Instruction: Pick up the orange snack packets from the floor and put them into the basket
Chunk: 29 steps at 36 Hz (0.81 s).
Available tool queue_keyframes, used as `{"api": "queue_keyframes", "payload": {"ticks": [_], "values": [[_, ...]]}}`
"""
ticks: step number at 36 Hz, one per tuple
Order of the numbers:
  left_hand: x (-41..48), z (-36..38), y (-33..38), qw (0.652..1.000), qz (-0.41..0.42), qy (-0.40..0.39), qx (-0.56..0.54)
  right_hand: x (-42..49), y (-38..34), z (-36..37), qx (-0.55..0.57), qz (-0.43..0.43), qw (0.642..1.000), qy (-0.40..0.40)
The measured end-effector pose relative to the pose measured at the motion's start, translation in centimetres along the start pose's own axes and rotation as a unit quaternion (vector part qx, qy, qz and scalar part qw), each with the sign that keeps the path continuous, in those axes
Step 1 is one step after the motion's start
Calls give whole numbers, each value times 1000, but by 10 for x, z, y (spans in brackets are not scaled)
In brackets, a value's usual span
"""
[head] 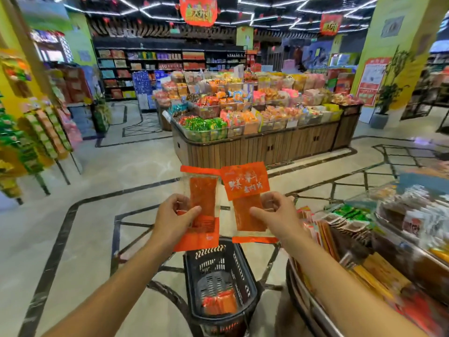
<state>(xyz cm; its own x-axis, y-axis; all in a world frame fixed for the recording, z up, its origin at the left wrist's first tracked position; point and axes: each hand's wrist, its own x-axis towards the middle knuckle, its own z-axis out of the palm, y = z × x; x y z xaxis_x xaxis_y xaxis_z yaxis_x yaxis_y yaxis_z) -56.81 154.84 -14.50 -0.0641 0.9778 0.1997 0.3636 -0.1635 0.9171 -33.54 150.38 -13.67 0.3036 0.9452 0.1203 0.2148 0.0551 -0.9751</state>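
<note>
Fingers, left hand [173,216]: thumb and fingers [192,211] pinch the left orange packet [201,205] at its lower middle, thumb on the near face.
Fingers, right hand [279,215]: thumb and fingers [258,212] pinch the right orange packet [245,190] at its side, about halfway down.
Packets: both are held upright, side by side, nearly touching, above the far end of the basket; each has a clear window showing an orange slab and orange bands at top and bottom; the right one shows pale printed characters on its upper band.
Basket [243,271]: dark plastic with slotted walls, standing on the floor below the hands; more orange packets [220,301] lie at its bottom.
Floor [85,227]: pale tiles with dark inlaid lines.
Right side: display bench [364,251] with packaged goods in rows, just beside the basket.
Beyond: wooden-sided island stand [262,144] piled with colourful snack bags, well apart from the hands; shelving and racks further back and at the left.
</note>
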Motion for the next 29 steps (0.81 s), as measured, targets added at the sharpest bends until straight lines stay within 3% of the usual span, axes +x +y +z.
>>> {"api": "queue_keyframes", "payload": {"ticks": [16,22,29], "values": [[183,114,-159,977,-196,-64,-50,215,159,71,-6,159,986,-50],[219,172,-255,957,-290,-17,-24,289,276,101,-30,227,967,-110],[216,252,-424,918,-395,24,25,313,461,154,-68,328,932,-137]]}}
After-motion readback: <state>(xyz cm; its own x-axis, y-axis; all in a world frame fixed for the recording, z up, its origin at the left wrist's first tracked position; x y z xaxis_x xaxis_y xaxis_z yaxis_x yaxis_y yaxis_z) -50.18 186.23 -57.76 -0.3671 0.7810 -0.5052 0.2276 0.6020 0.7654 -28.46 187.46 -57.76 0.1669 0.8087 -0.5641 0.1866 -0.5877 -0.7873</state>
